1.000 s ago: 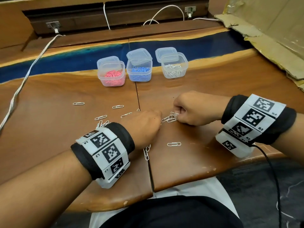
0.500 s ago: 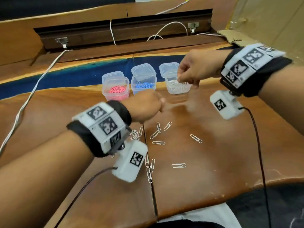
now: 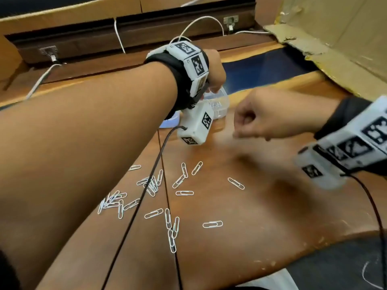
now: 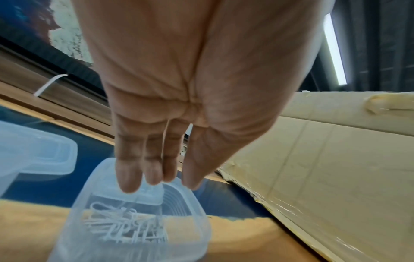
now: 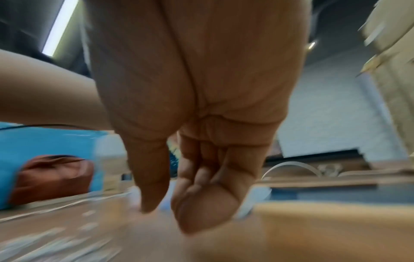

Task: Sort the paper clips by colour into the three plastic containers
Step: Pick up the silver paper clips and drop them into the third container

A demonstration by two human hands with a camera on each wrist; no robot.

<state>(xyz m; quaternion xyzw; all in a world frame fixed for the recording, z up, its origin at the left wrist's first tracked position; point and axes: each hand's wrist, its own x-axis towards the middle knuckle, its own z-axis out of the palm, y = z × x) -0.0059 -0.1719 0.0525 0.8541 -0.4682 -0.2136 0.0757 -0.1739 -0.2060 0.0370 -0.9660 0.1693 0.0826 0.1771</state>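
Several white paper clips (image 3: 184, 193) lie scattered on the wooden table (image 3: 272, 206). My left hand (image 3: 215, 70) hangs above the clear container (image 3: 222, 101) at the back. In the left wrist view its fingers (image 4: 156, 184) point straight down over this container (image 4: 190, 230), which holds white clips (image 4: 125, 225); the hand holds nothing. My right hand (image 3: 240, 133) hovers low over the table just right of the container, blurred, fingers curled. The right wrist view shows the right hand (image 5: 170, 212) with nothing in it. A bluish container (image 3: 168, 122) peeks out under my left wrist. My left arm hides the pink one.
Torn cardboard (image 3: 335, 38) leans at the back right. White cables (image 3: 41, 78) run from a recess along the table's back. My left wrist camera's black cable (image 3: 146, 195) hangs across the loose clips. The table's front edge (image 3: 314, 237) is chipped.
My left hand rose from mid-table to over the white-clip container and its fingers straightened. My right hand left that container and dropped toward the table.
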